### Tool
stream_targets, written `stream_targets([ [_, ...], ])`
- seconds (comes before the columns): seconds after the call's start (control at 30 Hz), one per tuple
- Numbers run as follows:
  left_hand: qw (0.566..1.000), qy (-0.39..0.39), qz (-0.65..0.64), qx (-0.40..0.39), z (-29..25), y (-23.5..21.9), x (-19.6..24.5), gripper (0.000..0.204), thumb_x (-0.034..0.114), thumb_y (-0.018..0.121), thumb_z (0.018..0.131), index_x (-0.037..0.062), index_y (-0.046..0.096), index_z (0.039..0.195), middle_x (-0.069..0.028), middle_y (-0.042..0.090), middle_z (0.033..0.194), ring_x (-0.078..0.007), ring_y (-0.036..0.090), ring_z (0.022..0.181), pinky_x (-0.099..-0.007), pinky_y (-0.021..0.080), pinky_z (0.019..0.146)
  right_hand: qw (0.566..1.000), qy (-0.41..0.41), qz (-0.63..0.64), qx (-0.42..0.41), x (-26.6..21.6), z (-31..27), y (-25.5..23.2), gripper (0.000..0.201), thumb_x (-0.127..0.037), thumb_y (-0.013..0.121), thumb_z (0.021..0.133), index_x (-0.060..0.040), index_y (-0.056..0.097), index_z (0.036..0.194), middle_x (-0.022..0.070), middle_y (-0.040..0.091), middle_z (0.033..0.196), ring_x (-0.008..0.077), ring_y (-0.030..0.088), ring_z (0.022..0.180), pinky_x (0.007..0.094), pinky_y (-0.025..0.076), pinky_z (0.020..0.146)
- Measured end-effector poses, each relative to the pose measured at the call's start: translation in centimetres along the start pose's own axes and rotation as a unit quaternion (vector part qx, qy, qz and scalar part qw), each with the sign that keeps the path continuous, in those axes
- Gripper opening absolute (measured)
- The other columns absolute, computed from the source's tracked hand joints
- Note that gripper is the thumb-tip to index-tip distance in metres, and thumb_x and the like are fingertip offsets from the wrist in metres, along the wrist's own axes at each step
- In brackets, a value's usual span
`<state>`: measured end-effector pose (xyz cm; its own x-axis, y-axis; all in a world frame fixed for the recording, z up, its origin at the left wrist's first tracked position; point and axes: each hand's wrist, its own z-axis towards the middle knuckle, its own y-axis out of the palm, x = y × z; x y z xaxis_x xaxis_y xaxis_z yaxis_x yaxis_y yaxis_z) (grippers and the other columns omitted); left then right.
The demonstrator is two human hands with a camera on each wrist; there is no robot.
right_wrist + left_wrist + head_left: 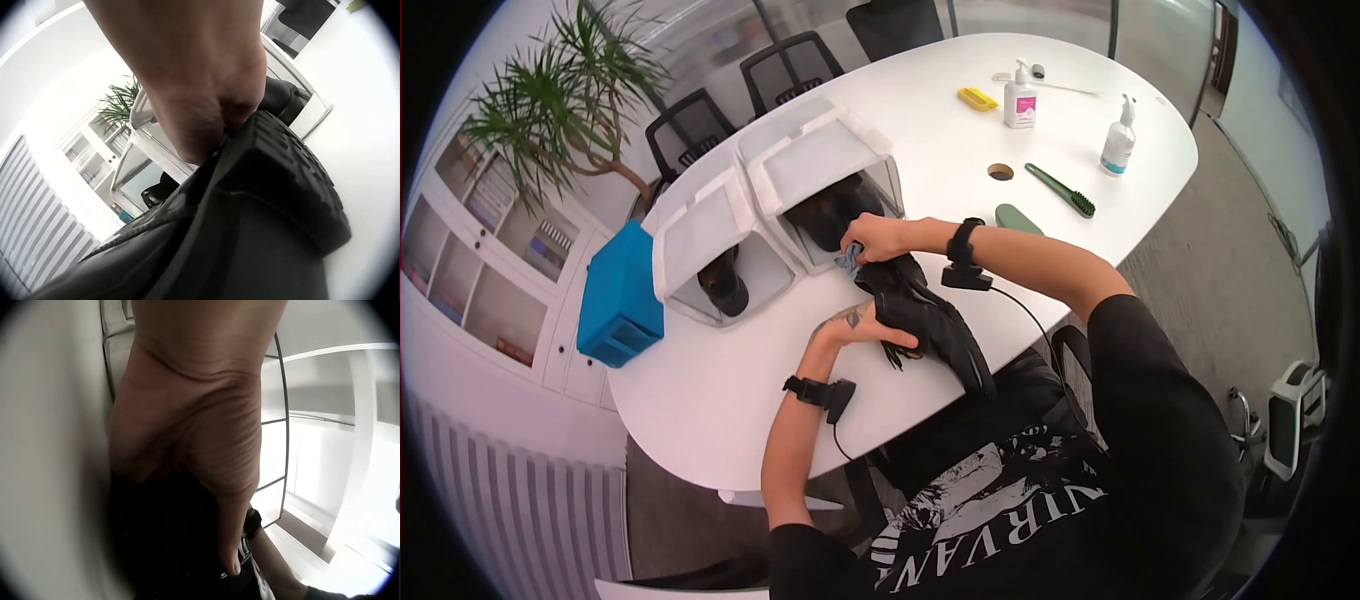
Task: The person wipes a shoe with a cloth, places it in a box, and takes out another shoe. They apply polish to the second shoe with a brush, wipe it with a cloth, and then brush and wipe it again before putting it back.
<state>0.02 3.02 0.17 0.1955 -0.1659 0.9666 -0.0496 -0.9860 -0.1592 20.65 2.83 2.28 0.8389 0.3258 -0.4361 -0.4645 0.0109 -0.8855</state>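
Observation:
A black leather boot [940, 335] with laces hanging from it is held on its side over the table's near edge. My left hand [862, 326] grips the boot from the left, thumb lying across the leather; its other fingers are hidden under the boot in the left wrist view, where the thumb [234, 544] shows. My right hand [880, 238] pinches a crumpled grey-blue cloth [849, 262] against the boot's far end. The ridged sole [297, 175] faces the camera in the right wrist view, close below the curled fingers.
Two white-framed clear boxes [820, 150] with dark footwear stand beyond my hands, a blue case [622, 295] left of them. On the right lie a green brush [1062, 190], a green oval object [1017, 219], a yellow brush [977, 98] and pump bottles [1020, 100].

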Motion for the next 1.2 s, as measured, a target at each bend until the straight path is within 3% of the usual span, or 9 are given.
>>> stream_targets([
  [0.1, 0.994, 0.003, 0.087, -0.071, 0.4, 0.3, 1.1, 0.038, 0.019, 0.096, 0.081, 0.0010, 0.078, 0.109, -0.0043, 0.080, 0.104, -0.0132, 0.070, 0.100, -0.0313, 0.056, 0.094, 0.999, -0.019, 0.006, 0.027, -0.5, -2.6, -2.2, 0.037, -0.010, 0.078, 0.084, 0.0012, 0.076, 0.119, 0.0232, 0.075, 0.115, 0.0421, 0.070, 0.111, 0.0457, 0.056, 0.099],
  [0.27, 0.986, -0.003, 0.039, -0.160, 1.6, 1.3, 1.0, 0.033, 0.017, 0.093, 0.085, 0.0003, 0.078, 0.109, -0.0037, 0.081, 0.103, -0.0118, 0.072, 0.098, -0.0295, 0.059, 0.089, 0.998, -0.030, 0.005, 0.053, -4.0, -8.7, -5.1, 0.025, -0.001, 0.075, 0.084, 0.0020, 0.073, 0.110, 0.0185, 0.071, 0.106, 0.0398, 0.069, 0.101, 0.0438, 0.056, 0.089],
  [0.37, 0.993, 0.047, -0.005, -0.108, 1.6, 1.9, -0.8, 0.040, 0.020, 0.093, 0.085, 0.0000, 0.075, 0.114, -0.0045, 0.080, 0.108, -0.0123, 0.072, 0.099, -0.0298, 0.059, 0.089, 1.000, -0.008, 0.023, 0.014, -7.0, -11.4, -4.7, 0.032, 0.000, 0.075, 0.083, 0.0020, 0.074, 0.115, 0.0196, 0.072, 0.113, 0.0409, 0.069, 0.106, 0.0465, 0.056, 0.094],
  [0.5, 0.986, 0.043, 0.161, -0.011, 0.4, 2.1, 1.2, 0.049, 0.026, 0.096, 0.082, 0.0010, 0.073, 0.116, -0.0051, 0.078, 0.110, -0.0145, 0.070, 0.103, -0.0306, 0.057, 0.091, 0.998, -0.013, 0.054, 0.002, -10.0, -14.0, -5.3, 0.032, 0.000, 0.076, 0.083, 0.0033, 0.073, 0.116, 0.0187, 0.072, 0.111, 0.0391, 0.069, 0.105, 0.0461, 0.057, 0.091],
  [0.67, 0.992, 0.014, 0.086, -0.086, 1.5, 1.9, -1.2, 0.061, 0.030, 0.099, 0.078, 0.0030, 0.069, 0.123, -0.0043, 0.076, 0.114, -0.0155, 0.069, 0.107, -0.0316, 0.055, 0.095, 0.987, 0.020, 0.138, -0.086, -12.9, -16.9, -7.0, 0.031, 0.002, 0.075, 0.083, 0.0047, 0.073, 0.114, 0.0187, 0.071, 0.109, 0.0387, 0.070, 0.101, 0.0452, 0.057, 0.088],
  [0.8, 0.997, 0.004, 0.037, -0.073, 1.0, 2.1, -0.1, 0.060, 0.029, 0.098, 0.078, 0.0032, 0.069, 0.124, -0.0050, 0.076, 0.116, -0.0155, 0.068, 0.108, -0.0317, 0.055, 0.098, 0.998, -0.028, 0.051, 0.017, -10.8, -16.8, -5.7, 0.027, 0.001, 0.076, 0.084, 0.0055, 0.073, 0.111, 0.0180, 0.069, 0.102, 0.0382, 0.068, 0.097, 0.0433, 0.056, 0.085],
  [0.97, 0.993, 0.047, 0.075, -0.072, 1.2, 2.3, -1.3, 0.055, 0.022, 0.096, 0.082, 0.0018, 0.070, 0.125, -0.0044, 0.078, 0.113, -0.0132, 0.070, 0.104, -0.0310, 0.057, 0.095, 0.997, -0.009, 0.082, -0.012, -12.2, -18.7, -6.0, 0.031, 0.003, 0.077, 0.081, 0.0054, 0.074, 0.111, 0.0166, 0.069, 0.102, 0.0366, 0.068, 0.098, 0.0436, 0.057, 0.085],
  [1.1, 0.992, -0.046, 0.032, -0.111, 0.9, 2.2, -0.2, 0.049, 0.021, 0.096, 0.081, 0.0003, 0.074, 0.119, -0.0066, 0.080, 0.108, -0.0146, 0.071, 0.103, -0.0308, 0.057, 0.095, 0.991, -0.019, 0.122, -0.058, -13.9, -20.3, -6.7, 0.032, 0.004, 0.075, 0.080, 0.0054, 0.074, 0.112, 0.0150, 0.068, 0.101, 0.0348, 0.068, 0.098, 0.0415, 0.058, 0.083],
  [1.2, 0.994, -0.024, 0.042, -0.100, 0.9, 1.8, -0.7, 0.061, 0.022, 0.096, 0.082, 0.0007, 0.067, 0.132, -0.0067, 0.075, 0.122, -0.0144, 0.067, 0.112, -0.0321, 0.055, 0.100, 0.992, -0.041, 0.104, -0.050, -14.3, -20.4, -7.0, 0.031, 0.004, 0.074, 0.081, 0.0050, 0.074, 0.112, 0.0146, 0.068, 0.103, 0.0339, 0.066, 0.102, 0.0422, 0.057, 0.086],
])
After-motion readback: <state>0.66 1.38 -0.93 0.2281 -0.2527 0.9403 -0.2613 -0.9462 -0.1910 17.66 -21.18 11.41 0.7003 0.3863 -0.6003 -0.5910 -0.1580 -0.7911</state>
